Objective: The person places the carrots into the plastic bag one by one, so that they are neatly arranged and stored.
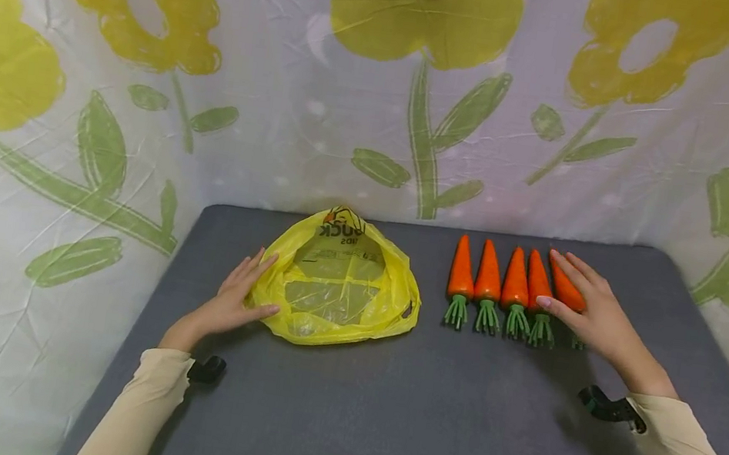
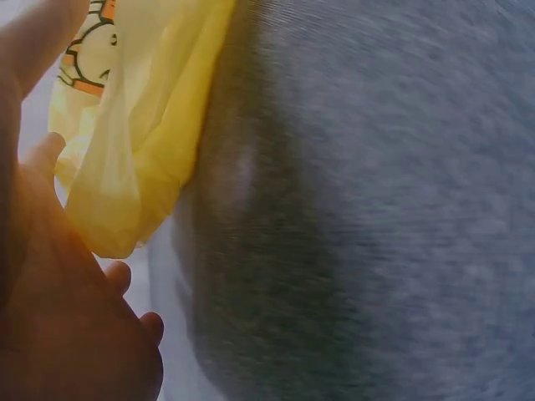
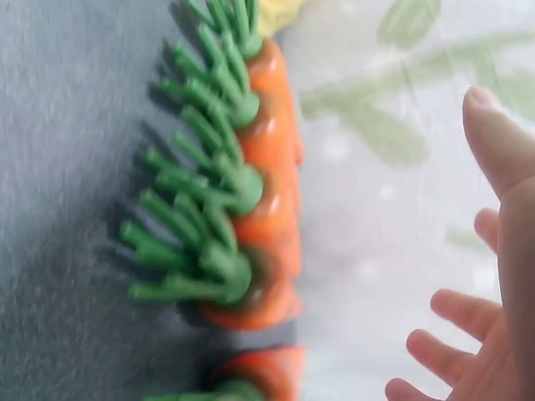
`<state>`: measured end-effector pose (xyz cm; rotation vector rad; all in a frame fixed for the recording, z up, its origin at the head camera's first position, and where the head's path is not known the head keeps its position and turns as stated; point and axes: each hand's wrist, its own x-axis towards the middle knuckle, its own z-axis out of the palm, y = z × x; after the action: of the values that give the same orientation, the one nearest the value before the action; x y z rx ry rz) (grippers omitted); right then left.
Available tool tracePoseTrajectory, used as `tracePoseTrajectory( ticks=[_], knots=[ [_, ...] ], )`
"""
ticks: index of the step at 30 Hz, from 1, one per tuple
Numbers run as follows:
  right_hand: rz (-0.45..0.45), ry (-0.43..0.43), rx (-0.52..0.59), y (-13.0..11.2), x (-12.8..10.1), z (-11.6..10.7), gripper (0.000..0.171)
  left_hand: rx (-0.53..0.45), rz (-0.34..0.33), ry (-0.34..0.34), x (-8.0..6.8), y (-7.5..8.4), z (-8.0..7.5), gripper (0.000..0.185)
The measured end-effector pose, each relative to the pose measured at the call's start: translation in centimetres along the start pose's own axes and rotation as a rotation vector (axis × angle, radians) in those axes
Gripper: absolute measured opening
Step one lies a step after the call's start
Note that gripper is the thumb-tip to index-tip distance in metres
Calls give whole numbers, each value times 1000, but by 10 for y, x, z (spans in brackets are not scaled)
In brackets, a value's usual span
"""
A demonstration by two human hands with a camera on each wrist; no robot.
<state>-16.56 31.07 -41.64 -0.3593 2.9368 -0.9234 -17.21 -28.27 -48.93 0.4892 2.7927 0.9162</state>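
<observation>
A yellow plastic bag [image 1: 397, 263] with dark print lies with its mouth spread wide, left of the table's middle. My left hand [image 1: 230, 306] is at its left side, fingers and thumb spread along the edge; in the left wrist view the bag [image 2: 167, 125] hangs close to the fingers. To the right, several orange carrots [image 1: 462, 268] with green stem tufts lie side by side, tips pointing away from me. Over the rightmost carrot [image 1: 566, 287] hovers my right hand [image 1: 594, 310], fingers extended, partly hiding it. The right wrist view shows the hand [image 3: 476, 334] apart from the carrots [image 3: 263, 209].
A dark grey table [image 1: 379, 424] lies beneath everything. Behind and beside it hangs a pale cloth [image 1: 270, 105] printed with yellow flowers. Each wrist carries a black camera mount, one at the left [image 1: 208, 369] and one at the right [image 1: 605, 405].
</observation>
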Motion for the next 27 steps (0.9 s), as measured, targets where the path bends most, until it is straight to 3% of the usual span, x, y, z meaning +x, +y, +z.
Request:
tracePoseTrajectory(
  ticks=[5,14,27],
  knots=[
    [82,21,25,20,2,0,77,-8,-26,-27,0,-6,3,95],
    [128,29,31,48,3,7,76,9,-45,-61,-1,-15,9,105],
    [171,15,59,66,11,17,75,27,-87,-63,5,-9,20,112]
  ],
)
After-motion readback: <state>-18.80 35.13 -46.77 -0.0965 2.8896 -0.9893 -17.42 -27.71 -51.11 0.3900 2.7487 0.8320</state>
